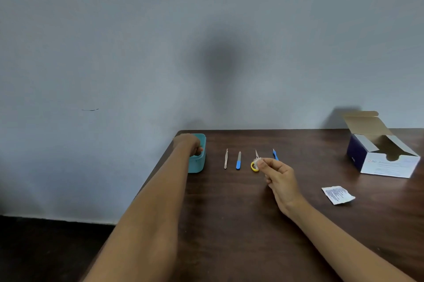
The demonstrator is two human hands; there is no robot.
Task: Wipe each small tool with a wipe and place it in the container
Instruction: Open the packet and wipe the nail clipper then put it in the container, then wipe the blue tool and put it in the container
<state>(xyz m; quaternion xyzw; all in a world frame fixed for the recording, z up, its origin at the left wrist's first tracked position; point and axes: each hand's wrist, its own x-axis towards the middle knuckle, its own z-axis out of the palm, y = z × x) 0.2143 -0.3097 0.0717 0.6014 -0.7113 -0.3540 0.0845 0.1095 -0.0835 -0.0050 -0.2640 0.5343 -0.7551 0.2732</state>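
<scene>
A teal container (199, 164) stands at the table's far left corner. My left hand (188, 143) hovers over its opening, fingers curled down into it; whether it holds anything is hidden. To the right lie several small tools in a row: a thin metal pick (226, 159), a blue-handled file (238, 161), small yellow-handled scissors (254, 162) and a blue-handled tool (275, 155). My right hand (278, 176) is raised beside the scissors, pinching a small white wipe (260, 162) between thumb and fingers.
An open cardboard box (385, 155) stands at the back right of the dark wooden table (229, 224). A torn white wipe packet (338, 194) lies in front of it. The table's left edge runs under my left forearm, with dark floor beyond.
</scene>
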